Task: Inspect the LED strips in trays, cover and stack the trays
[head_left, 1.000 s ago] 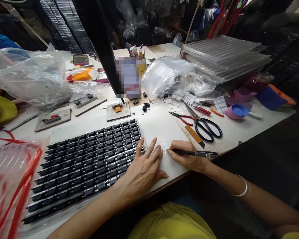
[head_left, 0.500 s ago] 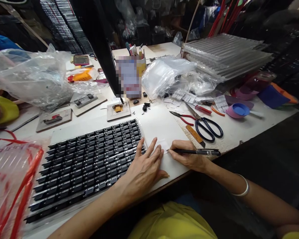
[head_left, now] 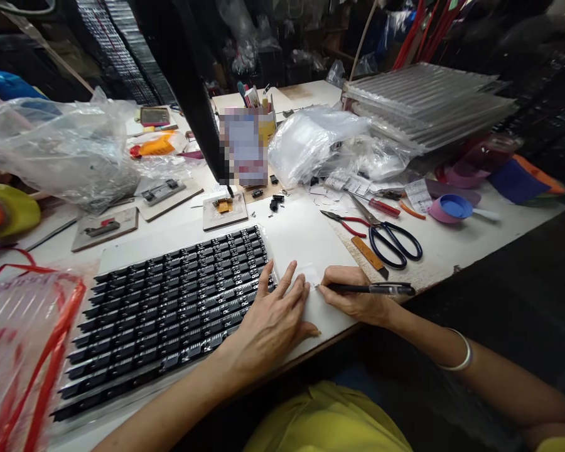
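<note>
Fingers (head_left: 289,285) of the left hand (head_left: 268,323) spread flat on a small glossy label (head_left: 308,274) near the bench (head_left: 452,248) edge, right hand (head_left: 353,295) pinching a slim black pen (head_left: 371,289) beside ribbed black trays (head_left: 169,301).

Pen (head_left: 371,289) tip nudged slightly (barely), view drifted a little rightward

Right hand (head_left: 353,294) writes with pen (head_left: 371,289) on label (head_left: 309,274).
</note>
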Available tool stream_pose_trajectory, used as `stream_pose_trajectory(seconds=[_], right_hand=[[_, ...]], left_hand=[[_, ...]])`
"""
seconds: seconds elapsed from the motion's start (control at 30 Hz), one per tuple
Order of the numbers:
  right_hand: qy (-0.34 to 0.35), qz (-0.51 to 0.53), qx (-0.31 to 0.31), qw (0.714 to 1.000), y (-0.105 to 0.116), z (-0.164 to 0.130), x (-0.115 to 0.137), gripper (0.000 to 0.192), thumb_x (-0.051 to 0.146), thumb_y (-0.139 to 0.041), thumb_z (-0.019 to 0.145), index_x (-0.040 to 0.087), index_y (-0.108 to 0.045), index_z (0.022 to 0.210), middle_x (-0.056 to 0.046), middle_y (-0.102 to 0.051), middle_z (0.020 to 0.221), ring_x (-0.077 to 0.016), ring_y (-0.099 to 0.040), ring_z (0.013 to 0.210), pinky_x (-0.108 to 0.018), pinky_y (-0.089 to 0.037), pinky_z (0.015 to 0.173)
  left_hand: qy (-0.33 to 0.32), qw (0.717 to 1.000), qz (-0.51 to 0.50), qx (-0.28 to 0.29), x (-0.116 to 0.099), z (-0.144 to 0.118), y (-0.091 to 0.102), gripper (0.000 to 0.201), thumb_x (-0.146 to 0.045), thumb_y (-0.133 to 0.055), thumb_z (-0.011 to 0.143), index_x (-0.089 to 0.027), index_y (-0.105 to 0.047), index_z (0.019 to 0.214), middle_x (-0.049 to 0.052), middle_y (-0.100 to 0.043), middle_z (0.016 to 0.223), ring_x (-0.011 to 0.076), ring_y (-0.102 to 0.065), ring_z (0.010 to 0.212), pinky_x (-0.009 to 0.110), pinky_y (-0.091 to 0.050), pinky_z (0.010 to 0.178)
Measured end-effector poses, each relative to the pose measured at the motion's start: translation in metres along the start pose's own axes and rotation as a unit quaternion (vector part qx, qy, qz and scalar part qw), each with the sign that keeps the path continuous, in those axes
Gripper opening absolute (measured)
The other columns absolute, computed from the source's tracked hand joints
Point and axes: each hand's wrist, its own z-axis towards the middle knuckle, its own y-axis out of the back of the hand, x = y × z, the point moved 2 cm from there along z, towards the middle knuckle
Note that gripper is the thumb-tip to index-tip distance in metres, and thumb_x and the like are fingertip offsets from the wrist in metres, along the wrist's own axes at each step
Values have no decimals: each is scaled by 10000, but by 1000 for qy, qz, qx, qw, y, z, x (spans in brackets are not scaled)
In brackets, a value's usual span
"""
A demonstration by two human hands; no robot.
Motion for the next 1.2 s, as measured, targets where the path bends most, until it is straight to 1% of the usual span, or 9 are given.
stream_pose_trajectory(seconds=[0.07,0.23,0.3,0.47,0.63,0.87,1.0,1.1,1.2], right_hand=[[-5,4,-1,1000,0,0,-1,216,167,-501,856,187,-432,652,38,-431,613,-85,-410,573,-227,-332,569],[-84,73,-29,993,4,-2,-8,188,196,-522,841,184,-471,661,43,-456,584,-83,-406,546,-221,-326,529],[-98,81,-38,991,5,-3,-9,176,205,-530,839,183,-490,669,41,-476,585,-85,-415,545,-221,-330,530],[-68,50,-31,996,4,-2,-6,190,188,-526,839,183,-477,655,39,-471,590,-86,-419,554,-227,-330,543],[-45,25,-14,999,4,0,-3,198,180,-509,851,186,-455,660,35,-453,611,-90,-418,574,-231,-334,562],[-53,19,-25,998,4,1,-3,207,178,-493,848,192,-425,653,40,-443,598,-88,-404,560,-232,-326,552],[-37,12,-32,999,5,1,-2,216,149,-497,822,195,-393,638,47,-416,587,-83,-385,549,-231,-316,546],[-38,17,-35,999,5,1,-1,208,148,-493,825,192,-407,641,45,-425,589,-83,-388,550,-232,-316,545],[-39,20,-23,999,4,1,-1,202,165,-491,839,189,-429,649,36,-446,601,-89,-403,563,-234,-324,549]], left_hand=[[-1,1000,1,0,0,0,0,573,-535,-430,899,-98,-531,1255,117,-581,1294,314,-341,1356,537,-40,1153],[-4,1000,3,5,1,0,1,575,-536,-425,900,-103,-523,1264,117,-576,1302,315,-332,1360,542,-44,1149],[-3,1000,3,3,1,0,1,573,-535,-441,894,-107,-523,1266,112,-577,1302,312,-335,1359,540,-48,1150],[0,1000,0,-3,1,1,2,566,-532,-469,883,-109,-540,1252,113,-586,1290,308,-348,1353,537,-62,1154],[10,1000,-10,7,0,2,3,555,-525,-476,881,-119,-546,1253,124,-582,1293,307,-345,1356,547,-87,1154],[7,1000,-11,3,0,1,2,565,-532,-455,889,-108,-544,1251,117,-583,1294,307,-329,1364,544,-51,1157],[6,1000,-5,6,0,1,2,561,-536,-428,898,-113,-551,1245,122,-583,1292,311,-339,1358,553,-84,1151],[1,1000,1,2,-1,1,2,569,-540,-416,901,-109,-547,1248,118,-584,1292,313,-336,1360,552,-77,1151],[2,1000,2,2,-1,1,2,561,-533,-428,899,-114,-544,1253,115,-583,1295,310,-333,1362,552,-81,1153]])
